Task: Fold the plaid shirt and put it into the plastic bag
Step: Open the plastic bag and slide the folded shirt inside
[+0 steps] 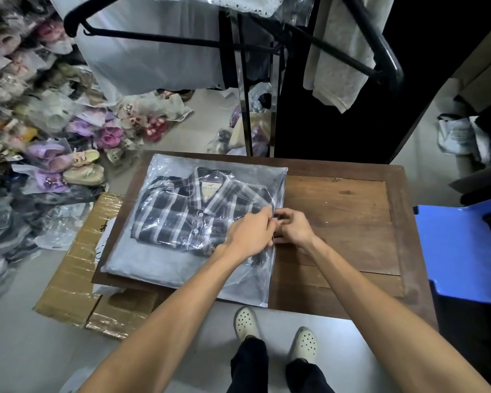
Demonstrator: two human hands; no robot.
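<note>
The folded plaid shirt (187,214), dark blue with white stripes and collar up, lies inside the clear plastic bag (153,262) on the left half of the wooden table (352,222). My left hand (251,232) rests on the bag's right side and pinches its right edge. My right hand (291,225) meets it from the right, fingers closed on the same edge of the bag. Both hands touch at about the middle of that edge.
A blue plastic stool (465,251) stands right of the table. Flattened cardboard boxes (74,279) lie at the table's left front. Bagged shoes (68,154) pile up on the left floor. A clothes rack (247,80) with hanging garments stands behind the table.
</note>
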